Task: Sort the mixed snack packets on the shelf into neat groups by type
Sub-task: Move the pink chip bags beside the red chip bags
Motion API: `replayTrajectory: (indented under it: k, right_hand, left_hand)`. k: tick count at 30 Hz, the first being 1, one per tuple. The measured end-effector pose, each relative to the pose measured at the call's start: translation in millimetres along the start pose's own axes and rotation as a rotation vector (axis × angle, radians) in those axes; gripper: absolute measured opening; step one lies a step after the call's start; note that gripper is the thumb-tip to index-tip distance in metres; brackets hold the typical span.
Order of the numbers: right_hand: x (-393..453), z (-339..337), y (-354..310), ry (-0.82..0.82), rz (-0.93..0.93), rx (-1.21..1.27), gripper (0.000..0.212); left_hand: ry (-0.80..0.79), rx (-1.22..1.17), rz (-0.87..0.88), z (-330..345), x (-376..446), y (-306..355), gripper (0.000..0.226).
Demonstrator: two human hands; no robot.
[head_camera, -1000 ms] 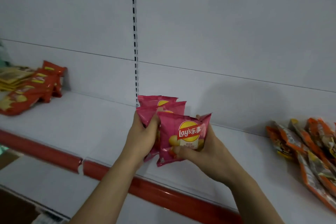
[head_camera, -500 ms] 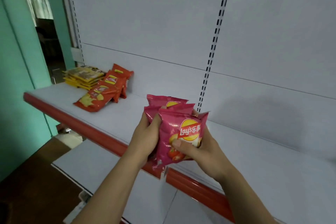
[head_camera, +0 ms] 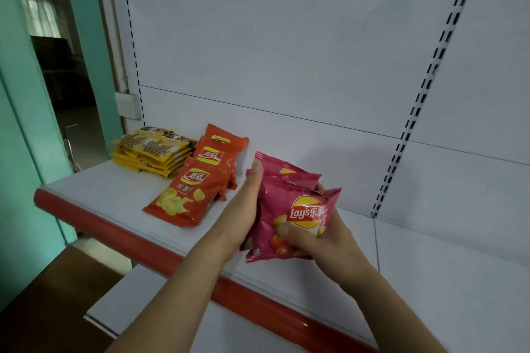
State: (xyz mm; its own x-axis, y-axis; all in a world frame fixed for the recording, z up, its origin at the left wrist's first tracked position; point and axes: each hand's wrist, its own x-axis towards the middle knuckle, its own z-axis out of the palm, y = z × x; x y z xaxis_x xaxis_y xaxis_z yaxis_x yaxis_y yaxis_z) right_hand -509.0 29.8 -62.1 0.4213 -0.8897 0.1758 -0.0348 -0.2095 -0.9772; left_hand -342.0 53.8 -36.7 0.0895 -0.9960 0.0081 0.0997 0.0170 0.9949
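I hold a small stack of pink Lay's chip packets [head_camera: 289, 195] between both hands, above the white shelf [head_camera: 114, 189]. My left hand [head_camera: 246, 206] grips the stack's left side, thumb up along its edge. My right hand [head_camera: 321, 235] grips the right side, its thumb pressed on the front packet. To the left, a row of orange-red chip packets [head_camera: 186, 195] lies on the shelf, with a pile of yellow packets [head_camera: 152, 152] behind them near the shelf's left end.
The shelf has a red front lip [head_camera: 160, 255] and a white slotted back panel [head_camera: 286, 51]. A lower white shelf [head_camera: 149, 298] juts out beneath. A teal wall [head_camera: 25, 180] and a dark doorway stand at the left.
The view has swung left along the shelf. My hands have carried the pink packets left, close to the orange-red row. The orange stick packets at the right have left the view.
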Motion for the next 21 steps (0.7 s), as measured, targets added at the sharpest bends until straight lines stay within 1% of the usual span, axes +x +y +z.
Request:
replayTrajectory:
  k: [3, 7, 9, 12, 16, 18, 19, 21]
  right_hand:
    - [32.4, -2.1, 8.7, 0.009, 0.001, -0.022, 0.058]
    - [68.7, 3.2, 19.7, 0.053, -0.003, -0.047, 0.067]
    - [82.2, 6.6, 30.3, 0.099, 0.008, -0.073, 0.074]
    - [92.9, 15.4, 39.9, 0.175, 0.063, -0.129, 0.083]
    - [99.1, 32.6, 43.9, 0.282, 0.090, -0.154, 0.090]
    - [97.3, 41.2, 42.1, 0.314, 0.114, -0.162, 0.085]
    - [95.5, 45.3, 39.1, 0.310, 0.113, -0.150, 0.077]
    - [90.5, 51.8, 28.6, 0.291, 0.112, -0.060, 0.056]
  left_hand:
    - [-0.058, 0.063, -0.026, -12.1, 31.7, 5.2, 0.080]
    - [0.015, 0.076, -0.009, -21.7, 69.2, 8.5, 0.081]
    - [0.059, 0.059, -0.043, -24.1, 85.7, 4.9, 0.087]
    - [0.102, 0.085, -0.051, -25.8, 100.3, -2.1, 0.074]
    - [0.177, 0.270, 0.049, -31.5, 116.3, -7.0, 0.078]
    - [0.150, 0.277, 0.092, -33.4, 117.5, -10.4, 0.085]
    - [0.122, 0.260, 0.103, -34.9, 118.4, -13.2, 0.085]
    - [0.086, 0.262, 0.102, -37.8, 120.4, -19.6, 0.072]
